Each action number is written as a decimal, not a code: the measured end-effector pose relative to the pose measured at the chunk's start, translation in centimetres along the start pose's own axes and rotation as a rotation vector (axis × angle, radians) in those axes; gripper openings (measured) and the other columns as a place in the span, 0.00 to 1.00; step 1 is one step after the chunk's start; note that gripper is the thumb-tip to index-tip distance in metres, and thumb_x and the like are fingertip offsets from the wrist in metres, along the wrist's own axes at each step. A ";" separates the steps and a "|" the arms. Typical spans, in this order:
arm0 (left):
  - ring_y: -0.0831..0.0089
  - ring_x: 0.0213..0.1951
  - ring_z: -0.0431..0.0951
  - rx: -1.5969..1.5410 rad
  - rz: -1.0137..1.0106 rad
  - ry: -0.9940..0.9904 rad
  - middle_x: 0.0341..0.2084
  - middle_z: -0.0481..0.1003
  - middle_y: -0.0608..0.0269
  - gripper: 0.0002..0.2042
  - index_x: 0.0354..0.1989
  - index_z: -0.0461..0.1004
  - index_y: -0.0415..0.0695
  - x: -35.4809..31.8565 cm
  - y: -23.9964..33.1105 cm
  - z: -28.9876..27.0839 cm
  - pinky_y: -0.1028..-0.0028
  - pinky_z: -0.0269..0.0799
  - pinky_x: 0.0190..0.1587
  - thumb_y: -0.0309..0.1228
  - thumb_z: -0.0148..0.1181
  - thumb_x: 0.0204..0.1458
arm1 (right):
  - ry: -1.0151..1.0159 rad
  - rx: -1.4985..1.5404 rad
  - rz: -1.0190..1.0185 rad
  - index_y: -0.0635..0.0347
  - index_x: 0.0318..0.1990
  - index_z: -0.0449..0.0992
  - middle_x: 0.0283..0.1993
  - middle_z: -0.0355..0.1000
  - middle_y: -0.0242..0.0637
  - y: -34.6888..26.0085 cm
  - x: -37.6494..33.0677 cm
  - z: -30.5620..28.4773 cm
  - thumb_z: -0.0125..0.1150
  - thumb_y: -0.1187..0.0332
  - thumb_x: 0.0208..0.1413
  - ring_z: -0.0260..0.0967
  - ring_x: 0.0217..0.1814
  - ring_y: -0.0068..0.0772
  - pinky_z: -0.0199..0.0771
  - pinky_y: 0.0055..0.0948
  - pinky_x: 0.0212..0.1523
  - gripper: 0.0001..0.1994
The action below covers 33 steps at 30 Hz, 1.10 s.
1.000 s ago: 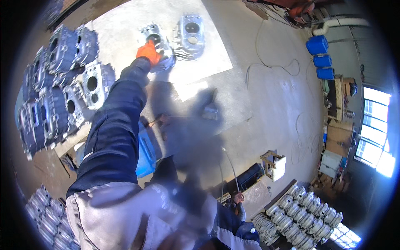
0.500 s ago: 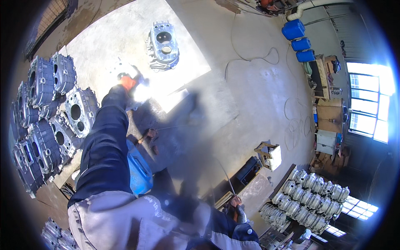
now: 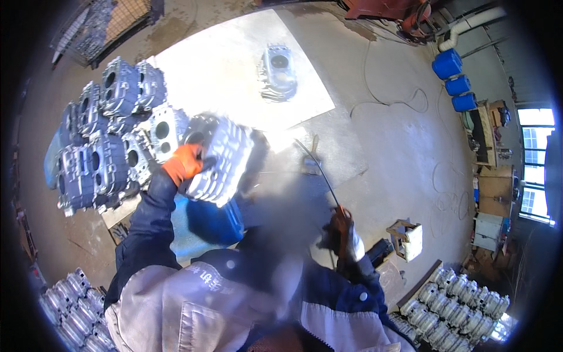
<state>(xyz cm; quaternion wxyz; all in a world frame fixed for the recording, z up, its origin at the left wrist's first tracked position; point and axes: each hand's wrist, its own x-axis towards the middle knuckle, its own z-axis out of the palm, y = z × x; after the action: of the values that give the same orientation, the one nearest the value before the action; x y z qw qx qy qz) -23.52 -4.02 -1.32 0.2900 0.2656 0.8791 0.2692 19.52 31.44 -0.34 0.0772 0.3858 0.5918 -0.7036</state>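
My left hand [image 3: 185,165], in an orange glove, grips a ribbed cast-metal engine casing [image 3: 229,161] by its near left side. The casing is held above a blue plastic container [image 3: 214,222] close to my body. In my right hand [image 3: 342,226] is a tool with a long thin dark rod [image 3: 321,169] that points up and to the left; its reddish handle is partly hidden by my fingers. Another engine casing [image 3: 278,76] stands on the pale board [image 3: 217,70], washed out by glare.
Stacked engine casings [image 3: 97,161] crowd the left side. More metal castings [image 3: 457,302] lie in rows at lower right, near a small stool [image 3: 406,239]. A brush-like thing [image 3: 311,159] lies on the floor. Blue drums [image 3: 448,63] line the far right, and a loose hose [image 3: 387,102] curls across the floor.
My left hand has come back from the board toward my body, with the casing in it. My right hand has risen, bringing the rod forward. The whole view has shifted.
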 end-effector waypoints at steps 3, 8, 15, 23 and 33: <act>0.42 0.29 0.74 0.241 0.186 0.026 0.22 0.74 0.46 0.16 0.26 0.75 0.41 -7.2 1.1 -0.1 0.57 0.70 0.31 0.42 0.68 0.40 | -0.136 -0.282 -0.217 0.64 0.54 0.69 0.40 0.73 0.42 -6.1 3.1 4.2 0.39 0.40 0.63 0.72 0.38 0.34 0.73 0.34 0.41 0.33; 0.50 0.29 0.75 0.411 0.334 -0.033 0.19 0.73 0.52 0.08 0.18 0.70 0.46 -16.1 -1.7 4.3 0.58 0.70 0.32 0.34 0.61 0.32 | -0.293 0.014 0.131 0.64 0.52 0.69 0.38 0.73 0.43 -13.2 8.2 7.6 0.39 0.41 0.64 0.73 0.35 0.37 0.75 0.37 0.37 0.31; 0.52 0.36 0.76 0.662 -0.075 0.145 0.30 0.76 0.53 0.08 0.27 0.76 0.42 -25.7 -0.5 11.8 0.53 0.67 0.37 0.31 0.51 0.47 | -0.626 -0.068 -0.301 0.60 0.58 0.66 0.46 0.73 0.42 -13.3 11.6 11.9 0.43 0.41 0.62 0.74 0.40 0.35 0.77 0.35 0.41 0.31; 0.50 0.50 0.71 0.415 -0.537 0.431 0.45 0.73 0.43 0.33 0.51 0.66 0.31 -24.3 4.6 18.0 0.60 0.61 0.58 0.40 0.65 0.36 | -0.941 -1.174 -0.286 0.63 0.56 0.71 0.51 0.72 0.56 -13.9 1.1 20.2 0.27 0.38 0.64 0.68 0.57 0.48 0.62 0.36 0.59 0.37; 0.57 0.60 0.64 0.489 -0.792 0.504 0.55 0.68 0.51 0.33 0.59 0.61 0.42 -22.9 4.8 19.4 0.48 0.51 0.63 0.42 0.60 0.43 | -0.857 -1.092 -0.455 0.56 0.64 0.61 0.49 0.71 0.61 -11.5 -0.8 10.0 0.35 0.43 0.65 0.70 0.49 0.56 0.68 0.46 0.51 0.31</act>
<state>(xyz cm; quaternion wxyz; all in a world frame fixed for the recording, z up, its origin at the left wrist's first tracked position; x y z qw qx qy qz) 6.48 -8.64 -3.24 0.0788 -0.1001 0.9917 -0.0186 9.03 25.55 9.04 0.3355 -0.1495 0.8415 -0.3962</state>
